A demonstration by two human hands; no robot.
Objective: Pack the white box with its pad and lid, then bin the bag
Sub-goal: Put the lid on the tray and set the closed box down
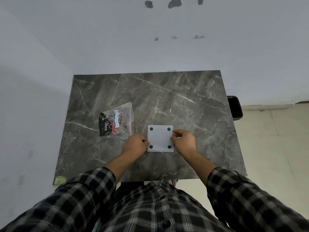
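Note:
A flat white square box [160,138] with a black dot near each of its corners lies on the dark marble table [184,101]. My left hand [136,144] pinches its left edge and my right hand [183,139] pinches its right edge. To the left of the box lies a clear plastic bag [117,121] holding a black and red card printed "Dove" and a white label. I cannot tell whether the white face is the box's lid or its underside. No separate pad is in sight.
A black bin [235,107] stands on the floor just past the table's right edge. A white wall runs behind and along the left of the table. Pale floor tiles lie to the right.

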